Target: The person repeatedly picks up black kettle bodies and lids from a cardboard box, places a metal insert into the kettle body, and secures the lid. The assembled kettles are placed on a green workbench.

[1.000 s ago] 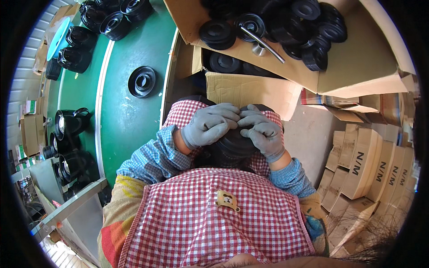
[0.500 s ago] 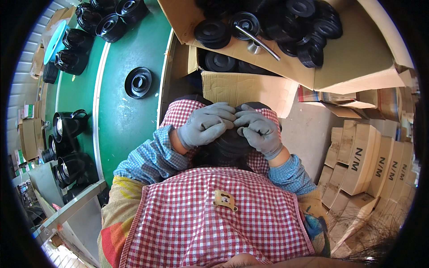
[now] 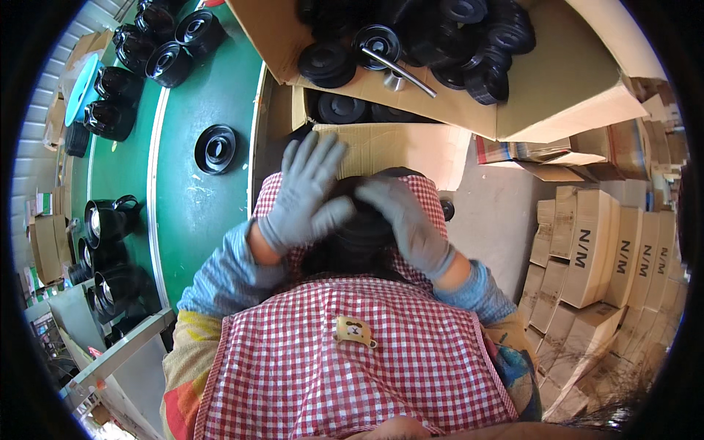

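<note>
My left hand (image 3: 304, 194), in a grey glove, is raised over my lap with its fingers spread and nothing in it. My right hand (image 3: 411, 224), gloved alike and smeared by motion, has its fingers stretched out along the right side of a dark round part (image 3: 359, 231). That black part rests in my lap, between my hands and partly hidden by them; I cannot tell whether either hand touches it. To the left, a single black ring-shaped part (image 3: 217, 149) lies on the green conveyor belt (image 3: 192, 220).
Ahead stands an open cardboard box (image 3: 565, 92) with several black round parts and a metal rod-handled tool (image 3: 400, 72). Glossy black pots (image 3: 114, 220) line the belt's far side, near a turquoise disc (image 3: 84, 89). Stacked cartons (image 3: 590, 246) rise on the right.
My hands have come apart from where they met over the dark part. The left fingers have opened and spread; the right fingers have straightened. The view has shifted slightly.
</note>
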A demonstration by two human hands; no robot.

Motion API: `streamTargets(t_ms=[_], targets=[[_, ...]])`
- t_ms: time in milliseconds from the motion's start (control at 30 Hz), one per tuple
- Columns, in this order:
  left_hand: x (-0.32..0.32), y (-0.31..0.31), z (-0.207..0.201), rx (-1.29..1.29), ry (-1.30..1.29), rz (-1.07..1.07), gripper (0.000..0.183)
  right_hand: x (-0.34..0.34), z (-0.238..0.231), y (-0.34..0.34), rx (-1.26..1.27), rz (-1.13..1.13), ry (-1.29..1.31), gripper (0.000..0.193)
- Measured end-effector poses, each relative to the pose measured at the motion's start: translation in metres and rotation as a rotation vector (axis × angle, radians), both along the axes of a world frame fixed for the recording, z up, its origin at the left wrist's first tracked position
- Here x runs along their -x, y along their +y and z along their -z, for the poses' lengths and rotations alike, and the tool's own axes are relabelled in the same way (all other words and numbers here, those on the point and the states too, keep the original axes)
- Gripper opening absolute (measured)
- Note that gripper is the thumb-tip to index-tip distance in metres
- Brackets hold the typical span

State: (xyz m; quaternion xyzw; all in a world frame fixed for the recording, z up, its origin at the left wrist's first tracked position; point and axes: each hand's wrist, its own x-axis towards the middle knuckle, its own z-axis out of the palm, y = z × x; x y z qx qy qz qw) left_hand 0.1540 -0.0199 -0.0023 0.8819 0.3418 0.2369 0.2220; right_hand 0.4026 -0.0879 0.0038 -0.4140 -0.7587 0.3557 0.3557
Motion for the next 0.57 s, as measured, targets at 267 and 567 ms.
streamTargets(t_ms=[267, 567], targets=[[-0.002, -0.01, -0.013, -0.046, 0.075, 0.009, 0.095, -0.007, 0.008, -0.009, -0.019, 0.048, 0.036, 0.058], [-0.014, -0.02, -0.019, 0.083, 0.131, 0.138, 0.097, -0.005, 0.017, -0.002, -0.018, -0.009, -0.097, 0.08]])
